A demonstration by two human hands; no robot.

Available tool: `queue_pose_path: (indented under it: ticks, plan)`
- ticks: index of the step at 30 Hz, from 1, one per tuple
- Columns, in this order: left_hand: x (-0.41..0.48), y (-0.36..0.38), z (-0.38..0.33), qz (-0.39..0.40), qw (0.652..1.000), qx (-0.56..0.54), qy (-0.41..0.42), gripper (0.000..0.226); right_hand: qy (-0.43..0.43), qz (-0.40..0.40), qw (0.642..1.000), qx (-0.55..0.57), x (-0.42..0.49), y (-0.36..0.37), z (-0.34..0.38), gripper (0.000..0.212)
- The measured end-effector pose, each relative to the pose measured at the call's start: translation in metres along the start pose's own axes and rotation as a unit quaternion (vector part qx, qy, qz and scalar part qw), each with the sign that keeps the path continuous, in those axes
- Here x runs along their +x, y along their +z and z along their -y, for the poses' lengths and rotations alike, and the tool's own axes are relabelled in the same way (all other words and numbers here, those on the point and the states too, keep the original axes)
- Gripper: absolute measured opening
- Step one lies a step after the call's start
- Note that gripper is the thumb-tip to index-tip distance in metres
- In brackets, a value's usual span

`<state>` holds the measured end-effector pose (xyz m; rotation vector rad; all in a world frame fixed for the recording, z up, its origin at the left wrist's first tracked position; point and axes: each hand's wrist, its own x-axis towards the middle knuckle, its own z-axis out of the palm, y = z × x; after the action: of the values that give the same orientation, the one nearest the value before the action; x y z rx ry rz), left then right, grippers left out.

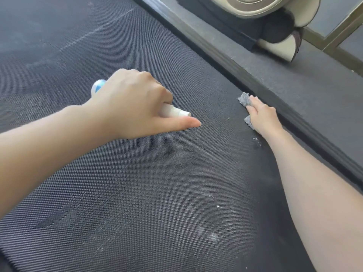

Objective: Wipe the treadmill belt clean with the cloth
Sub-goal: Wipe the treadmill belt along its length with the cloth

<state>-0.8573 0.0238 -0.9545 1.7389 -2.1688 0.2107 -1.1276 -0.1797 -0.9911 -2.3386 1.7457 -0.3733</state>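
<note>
Dust is showing in pale specks across the black textured treadmill belt (137, 183). My right hand (263, 116) is lying flat, fingers straight, pressing the fluffy grey microfibre cloth (244, 99) onto the belt's right edge, just beside the dark grey side rail (284, 91). My left hand (129, 99) is hovering over mid-belt, fingers curling round a small white spray bottle (174, 111) with a blue-patterned label, nozzle pointing toward the cloth, thumb sticking out.
</note>
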Motion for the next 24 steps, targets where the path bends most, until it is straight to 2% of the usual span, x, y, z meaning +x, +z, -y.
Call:
queue_pose_path:
  ticks: [13,20,24]
  plan:
    - [-0.013,-0.019,-0.006,-0.009,1.000,-0.023,0.005,0.080,0.008,0.003,0.999,0.046,-0.057,0.010,0.021,0.041]
    - [-0.027,-0.033,-0.010,-0.029,0.999,-0.032,0.021,0.075,-0.036,0.016,0.996,0.075,-0.102,0.016,0.054,0.043]
    - [-0.037,-0.040,-0.010,-0.026,0.999,-0.032,0.018,0.075,-0.103,0.035,0.990,0.094,-0.136,0.022,0.084,0.044]
